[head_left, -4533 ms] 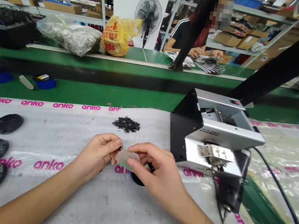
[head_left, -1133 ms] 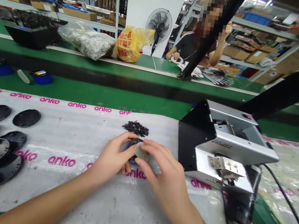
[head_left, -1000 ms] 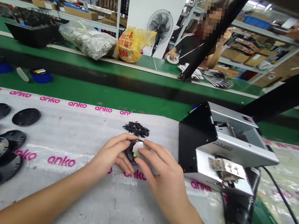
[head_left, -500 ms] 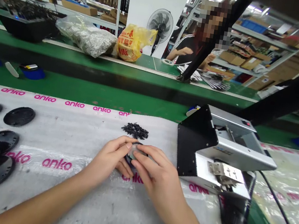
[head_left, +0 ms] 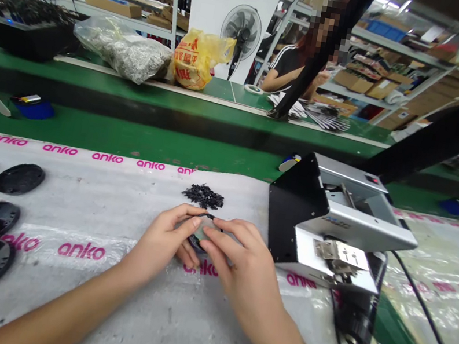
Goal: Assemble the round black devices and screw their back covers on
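Observation:
Both my hands are around a round black plastic cover with a pale grey-green middle, held just above the wrapped table. My left hand grips its left side, thumb on top and fingers curled beneath. On the other side my right hand presses its fingertips on the top and right rim. Much of the cover is hidden by my fingers. Just beyond my hands lies a pile of small black plastic pieces.
Several round black covers lie at the left, some overlapping. A silver and black machine stands at the right, with a black electric screwdriver beside it. Behind is a green bench with bags; a person sits beyond.
The view has turned slightly, so the scene shifts a little to the left. My hands keep their hold on the cover with hardly any change. The person across has moved an arm.

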A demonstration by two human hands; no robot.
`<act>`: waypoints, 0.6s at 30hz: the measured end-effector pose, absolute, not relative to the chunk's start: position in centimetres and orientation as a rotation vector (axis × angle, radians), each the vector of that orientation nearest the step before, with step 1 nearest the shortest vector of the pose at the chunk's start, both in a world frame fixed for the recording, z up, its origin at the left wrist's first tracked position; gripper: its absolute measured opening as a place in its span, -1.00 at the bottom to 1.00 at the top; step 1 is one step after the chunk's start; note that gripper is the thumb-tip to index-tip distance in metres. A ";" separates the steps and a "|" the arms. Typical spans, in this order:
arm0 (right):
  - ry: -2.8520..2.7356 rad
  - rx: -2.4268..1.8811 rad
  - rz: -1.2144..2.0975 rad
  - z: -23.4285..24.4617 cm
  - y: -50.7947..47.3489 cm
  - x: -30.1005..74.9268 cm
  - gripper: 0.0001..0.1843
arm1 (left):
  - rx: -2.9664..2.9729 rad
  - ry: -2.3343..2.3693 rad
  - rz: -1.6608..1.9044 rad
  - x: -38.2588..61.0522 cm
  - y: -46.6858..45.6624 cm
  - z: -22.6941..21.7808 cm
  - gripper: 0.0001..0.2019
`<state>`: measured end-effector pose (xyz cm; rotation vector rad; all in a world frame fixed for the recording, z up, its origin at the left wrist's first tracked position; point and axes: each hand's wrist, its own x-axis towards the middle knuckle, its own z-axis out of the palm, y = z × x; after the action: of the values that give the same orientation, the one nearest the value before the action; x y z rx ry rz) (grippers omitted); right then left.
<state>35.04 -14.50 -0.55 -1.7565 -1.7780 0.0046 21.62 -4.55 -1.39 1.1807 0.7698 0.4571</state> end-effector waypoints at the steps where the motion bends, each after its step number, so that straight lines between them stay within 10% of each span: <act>1: -1.765 -1.761 0.017 -0.4 -14.4 35.0 -0.82 | 1.177 0.767 0.466 21.6 -4.6 -1.4 -0.61; 18: -2.076 -1.692 -0.294 3.2 -11.8 34.9 -0.82 | 1.096 0.553 0.365 21.5 -2.7 -2.2 -0.60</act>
<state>34.94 -11.77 3.16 -1.6917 -2.0763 -0.2936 21.47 -2.72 -2.23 1.0962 0.5525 0.3646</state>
